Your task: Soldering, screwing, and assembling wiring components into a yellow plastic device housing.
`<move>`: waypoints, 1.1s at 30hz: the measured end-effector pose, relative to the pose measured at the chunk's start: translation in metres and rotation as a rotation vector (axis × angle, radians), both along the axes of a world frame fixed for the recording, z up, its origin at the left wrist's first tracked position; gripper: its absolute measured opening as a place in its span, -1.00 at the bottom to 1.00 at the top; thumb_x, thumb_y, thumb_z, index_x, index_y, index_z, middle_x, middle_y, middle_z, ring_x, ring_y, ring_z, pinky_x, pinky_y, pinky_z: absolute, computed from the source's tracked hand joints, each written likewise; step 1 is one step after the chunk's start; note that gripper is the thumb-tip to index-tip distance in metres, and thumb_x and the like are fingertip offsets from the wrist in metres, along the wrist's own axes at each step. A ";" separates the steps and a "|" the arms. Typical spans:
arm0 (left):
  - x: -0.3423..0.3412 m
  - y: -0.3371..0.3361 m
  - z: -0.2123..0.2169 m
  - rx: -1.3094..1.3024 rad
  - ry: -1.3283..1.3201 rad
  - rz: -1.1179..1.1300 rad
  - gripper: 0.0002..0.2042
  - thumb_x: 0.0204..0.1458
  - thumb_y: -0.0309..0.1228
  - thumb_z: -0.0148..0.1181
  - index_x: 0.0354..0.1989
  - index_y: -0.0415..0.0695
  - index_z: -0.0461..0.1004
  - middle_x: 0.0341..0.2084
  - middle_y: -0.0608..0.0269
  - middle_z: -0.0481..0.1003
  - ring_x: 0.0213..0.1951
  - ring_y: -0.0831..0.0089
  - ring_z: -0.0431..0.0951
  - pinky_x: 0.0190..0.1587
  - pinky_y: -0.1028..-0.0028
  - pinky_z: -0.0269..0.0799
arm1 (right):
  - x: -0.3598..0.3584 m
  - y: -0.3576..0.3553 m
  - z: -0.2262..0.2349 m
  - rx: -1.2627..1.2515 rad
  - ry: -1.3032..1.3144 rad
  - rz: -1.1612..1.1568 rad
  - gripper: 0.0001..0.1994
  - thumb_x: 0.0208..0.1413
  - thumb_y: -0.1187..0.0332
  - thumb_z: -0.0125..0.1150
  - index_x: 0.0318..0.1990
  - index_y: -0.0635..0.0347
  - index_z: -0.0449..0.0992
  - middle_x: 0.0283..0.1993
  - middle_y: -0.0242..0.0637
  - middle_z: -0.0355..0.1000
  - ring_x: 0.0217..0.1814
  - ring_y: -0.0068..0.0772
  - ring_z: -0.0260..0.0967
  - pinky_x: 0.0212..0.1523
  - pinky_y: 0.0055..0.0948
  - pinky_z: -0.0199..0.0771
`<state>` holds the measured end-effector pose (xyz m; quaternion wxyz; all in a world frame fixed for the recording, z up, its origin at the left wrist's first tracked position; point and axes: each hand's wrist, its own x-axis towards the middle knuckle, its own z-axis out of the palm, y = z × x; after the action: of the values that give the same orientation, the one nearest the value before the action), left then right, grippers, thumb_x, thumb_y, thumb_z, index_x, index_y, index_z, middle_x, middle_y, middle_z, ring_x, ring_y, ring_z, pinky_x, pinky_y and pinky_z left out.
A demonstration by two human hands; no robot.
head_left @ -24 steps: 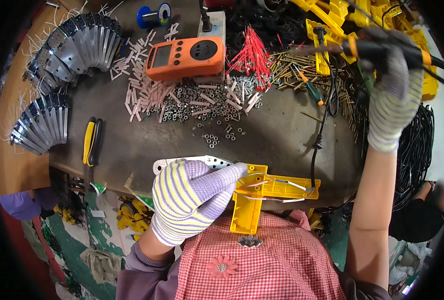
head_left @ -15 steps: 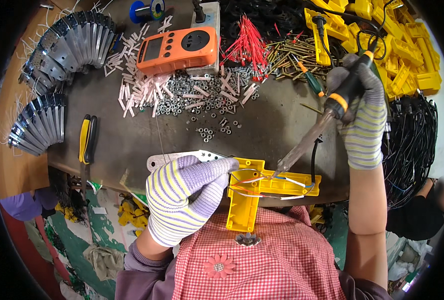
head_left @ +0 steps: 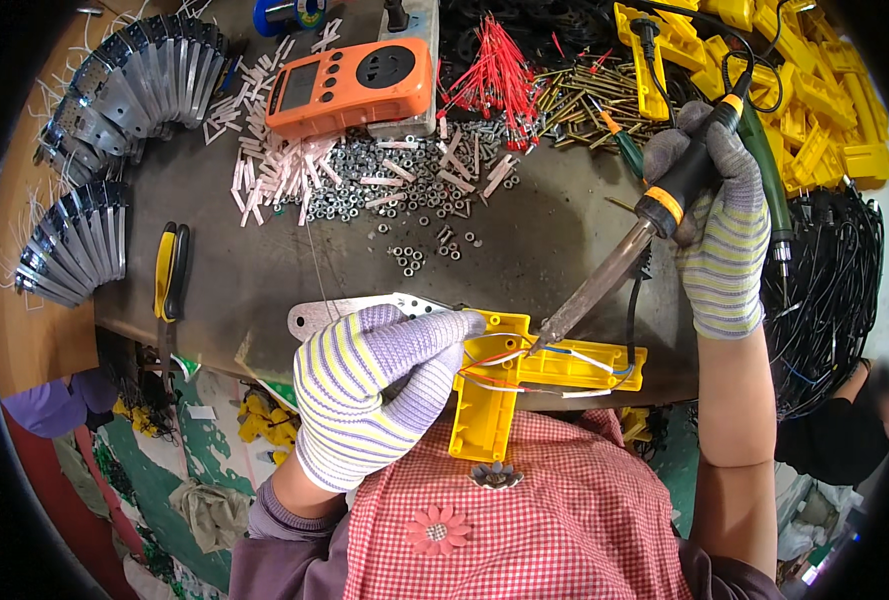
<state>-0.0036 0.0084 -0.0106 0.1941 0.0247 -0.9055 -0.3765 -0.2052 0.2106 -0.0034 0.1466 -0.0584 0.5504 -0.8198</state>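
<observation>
At the nine o'clock edge of the tabletop (head_left: pixel 264 270) lie two fans of grey metal brackets (head_left: pixel 74 245), and just right of them a yellow-and-black hand tool (head_left: pixel 169 270) lies flat. Toward twelve o'clock an orange meter (head_left: pixel 349 88) rests above a scatter of small nuts (head_left: pixel 404 190) and pale sleeves. At six o'clock the left hand (head_left: pixel 364 395), in a striped knit glove, is curled shut on the yellow plastic housing (head_left: pixel 524 375), fingertips pinching at its upper left corner; the housing sits at the near edge of the tabletop, partly over a grey metal plate (head_left: pixel 349 312). Thin coloured wires (head_left: pixel 564 365) run across the housing. The soldering iron (head_left: pixel 614 270) slants down from two o'clock, its tip at the wires on the housing. The right hand (head_left: pixel 719 235), gloved alike, is wrapped tight around the iron's black handle. At one o'clock lie red leads (head_left: pixel 494 75), brass pins and more yellow housings (head_left: pixel 824 110).
</observation>
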 end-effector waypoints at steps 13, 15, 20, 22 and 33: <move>0.018 -0.004 0.015 -0.015 -0.069 -0.031 -0.81 -0.12 -0.51 0.35 -0.28 -0.10 0.69 -0.58 0.27 0.56 -0.60 0.43 0.46 -0.49 0.43 0.35 | -0.006 0.040 0.025 -0.048 0.088 -0.018 -0.67 0.28 0.18 0.14 0.01 0.26 0.47 -0.30 -0.20 0.54 -0.33 -0.39 0.56 -0.33 -0.55 0.65; 0.021 -0.003 0.021 -0.122 -0.080 -0.103 -0.81 -0.14 -0.45 0.34 -0.29 -0.05 0.71 -0.71 0.33 0.40 -0.68 0.42 0.31 -0.57 0.40 0.20 | 0.002 0.045 0.027 -0.062 0.132 -0.037 -0.66 0.30 0.15 0.10 0.02 0.25 0.43 -0.31 -0.17 0.54 -0.40 -0.41 0.54 -0.38 -0.55 0.65; 0.018 0.008 0.007 -0.109 -0.043 -0.067 -0.81 -0.15 -0.42 0.36 -0.30 0.02 0.73 -0.73 0.33 0.37 -0.68 0.39 0.35 -0.58 0.39 0.23 | 0.031 0.025 0.022 0.013 0.174 -0.055 -0.67 0.31 0.14 0.06 0.02 0.20 0.38 -0.34 -0.09 0.52 -0.64 -0.56 0.34 -0.64 -0.65 0.36; 0.023 0.006 0.003 -0.144 -0.064 -0.091 -0.74 -0.12 -0.37 0.35 -0.19 0.11 0.71 -0.66 0.36 0.38 -0.63 0.38 0.35 -0.55 0.37 0.22 | 0.033 0.027 0.020 0.020 0.184 0.032 -0.66 0.29 0.12 0.08 0.02 0.19 0.39 -0.34 -0.07 0.53 -0.71 -0.66 0.22 -0.70 -0.69 0.24; 0.022 0.008 0.001 -0.170 -0.079 -0.147 -0.65 -0.08 -0.33 0.32 -0.05 0.18 0.67 -0.66 0.42 0.32 -0.61 0.37 0.31 -0.54 0.32 0.19 | 0.040 0.025 0.019 0.009 0.195 0.014 -0.67 0.28 0.16 0.09 0.02 0.21 0.39 -0.34 -0.07 0.53 -0.73 -0.69 0.17 -0.70 -0.71 0.22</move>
<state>0.0187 0.0161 -0.0099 0.1316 -0.0435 -0.9405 -0.3102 -0.1650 0.2358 0.0153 0.0983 -0.1412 0.5653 -0.8067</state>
